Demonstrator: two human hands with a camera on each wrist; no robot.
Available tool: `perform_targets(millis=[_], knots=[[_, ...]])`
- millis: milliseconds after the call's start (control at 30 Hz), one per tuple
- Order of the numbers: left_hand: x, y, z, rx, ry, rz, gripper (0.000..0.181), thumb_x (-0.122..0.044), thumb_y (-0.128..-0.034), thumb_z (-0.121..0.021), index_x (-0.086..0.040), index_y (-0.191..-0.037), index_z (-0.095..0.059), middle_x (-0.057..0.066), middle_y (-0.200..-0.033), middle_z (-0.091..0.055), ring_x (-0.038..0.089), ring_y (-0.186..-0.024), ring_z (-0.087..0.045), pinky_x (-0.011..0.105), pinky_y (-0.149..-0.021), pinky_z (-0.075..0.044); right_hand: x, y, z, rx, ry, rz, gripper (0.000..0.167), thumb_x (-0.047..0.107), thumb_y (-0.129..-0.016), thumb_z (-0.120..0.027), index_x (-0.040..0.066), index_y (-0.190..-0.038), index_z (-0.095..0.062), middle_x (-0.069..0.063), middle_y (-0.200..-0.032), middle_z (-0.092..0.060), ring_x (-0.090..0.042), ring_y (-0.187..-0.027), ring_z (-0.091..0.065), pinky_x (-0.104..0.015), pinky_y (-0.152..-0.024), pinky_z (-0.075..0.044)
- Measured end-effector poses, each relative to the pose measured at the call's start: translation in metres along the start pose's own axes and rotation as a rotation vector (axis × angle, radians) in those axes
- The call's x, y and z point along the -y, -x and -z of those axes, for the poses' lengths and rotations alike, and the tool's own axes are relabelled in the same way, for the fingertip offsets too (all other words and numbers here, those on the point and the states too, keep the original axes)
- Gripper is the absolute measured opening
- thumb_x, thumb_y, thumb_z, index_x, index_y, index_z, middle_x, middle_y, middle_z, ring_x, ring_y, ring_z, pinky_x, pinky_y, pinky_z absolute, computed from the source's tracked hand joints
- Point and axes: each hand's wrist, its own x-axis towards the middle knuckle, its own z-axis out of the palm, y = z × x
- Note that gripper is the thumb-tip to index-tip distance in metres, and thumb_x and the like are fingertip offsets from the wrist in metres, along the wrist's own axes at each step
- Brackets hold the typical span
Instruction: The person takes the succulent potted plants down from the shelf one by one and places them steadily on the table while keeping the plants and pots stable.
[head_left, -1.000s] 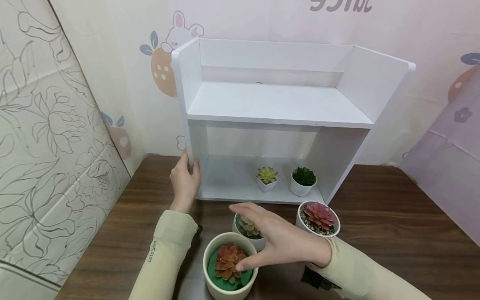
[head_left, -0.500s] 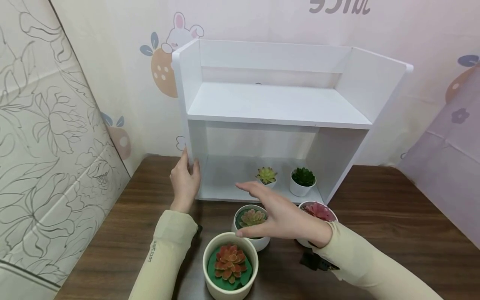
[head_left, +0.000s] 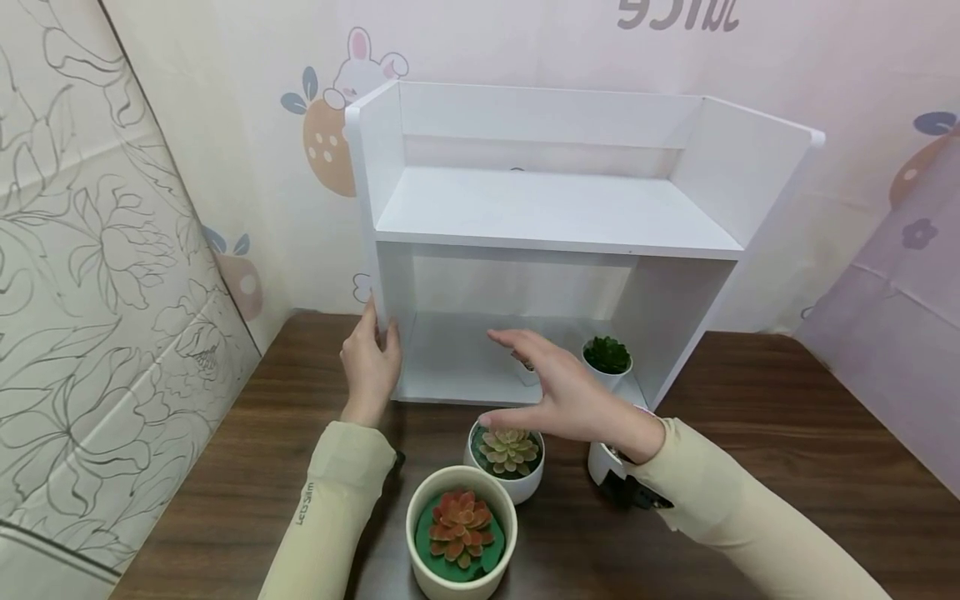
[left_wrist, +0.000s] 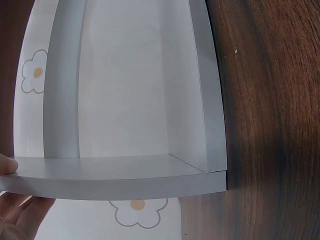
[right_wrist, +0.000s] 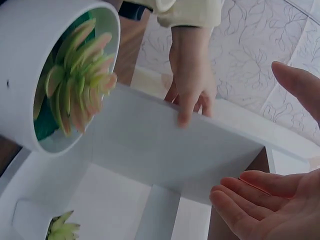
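Note:
My left hand (head_left: 371, 367) grips the front edge of the left side panel of a white two-tier shelf (head_left: 558, 204). In the left wrist view its thumb lies inside the panel, its fingers outside. My right hand (head_left: 573, 392) hovers before the lower tier, thumb and fingers spread apart, nothing between them. Below it stands a white pot with a pale green succulent (head_left: 508, 452). A cream pot with an orange-red succulent (head_left: 461, 529) sits nearer. On the lower tier, a small yellow-green succulent (right_wrist: 62, 227) is mostly hidden by my right hand in the head view.
A dark green succulent (head_left: 607, 356) in a white pot stands at the lower tier's right. My right forearm covers most of another white pot (head_left: 602, 467) on the brown table (head_left: 300, 467). Printed cloth hangs behind the shelf.
My right hand has moved forward and up from above the front pots to the lower tier, uncovering the pale green succulent. My left hand has stayed on the panel.

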Motion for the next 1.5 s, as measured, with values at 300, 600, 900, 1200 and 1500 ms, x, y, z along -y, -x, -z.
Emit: perform_targets(millis=[300, 600, 900, 1200, 1500], knots=[[0.001, 0.001, 0.0, -0.012, 0.002, -0.005, 0.047, -0.008, -0.0951, -0.054, -0.003, -0.141, -0.046, 0.024, -0.128, -0.059, 0.039, -0.111, -0.062, 0.048, -0.082, -0.055, -0.012, -0.008, 0.006, -0.031, 0.016, -0.105, 0.088, 0.039, -0.078, -0.078, 0.01, -0.147, -0.034, -0.011, -0.149, -0.04, -0.033, -0.129, -0.048, -0.05, -0.101, -0.043], [0.002, 0.002, 0.0, 0.001, -0.005, 0.0, 0.047, -0.009, -0.0957, -0.053, -0.004, -0.142, -0.045, 0.024, -0.13, -0.058, 0.039, -0.112, -0.061, 0.048, -0.083, -0.055, -0.027, -0.012, 0.009, -0.03, 0.015, -0.184, 0.088, 0.043, -0.079, -0.076, 0.009, -0.148, -0.033, -0.013, -0.15, -0.037, -0.037, -0.128, -0.047, -0.052, -0.1, -0.043], [0.002, 0.002, -0.001, 0.013, -0.005, 0.011, 0.047, -0.01, -0.096, -0.053, -0.007, -0.142, -0.045, 0.021, -0.132, -0.057, 0.038, -0.115, -0.06, 0.048, -0.086, -0.053, -0.046, -0.018, 0.01, -0.055, 0.004, -0.265, 0.089, 0.045, -0.079, -0.075, 0.007, -0.147, -0.034, -0.016, -0.148, -0.039, -0.039, -0.127, -0.048, -0.052, -0.098, -0.045], [0.002, 0.001, 0.0, 0.001, -0.003, 0.0, 0.046, -0.009, -0.0957, -0.053, -0.007, -0.141, -0.046, 0.021, -0.131, -0.058, 0.038, -0.113, -0.061, 0.048, -0.085, -0.054, -0.054, -0.021, 0.01, -0.066, -0.003, -0.31, 0.09, 0.047, -0.078, -0.076, 0.006, -0.147, -0.034, -0.017, -0.148, -0.04, -0.039, -0.128, -0.046, -0.052, -0.1, -0.043], [0.002, 0.0, 0.001, 0.0, 0.004, -0.006, 0.046, -0.009, -0.0957, -0.054, -0.006, -0.141, -0.046, 0.022, -0.131, -0.058, 0.038, -0.112, -0.061, 0.048, -0.084, -0.054, -0.062, -0.024, 0.009, -0.076, -0.032, -0.368, 0.086, 0.045, -0.081, -0.074, 0.005, -0.147, -0.034, -0.017, -0.148, -0.039, -0.041, -0.13, -0.045, -0.052, -0.102, -0.042]])
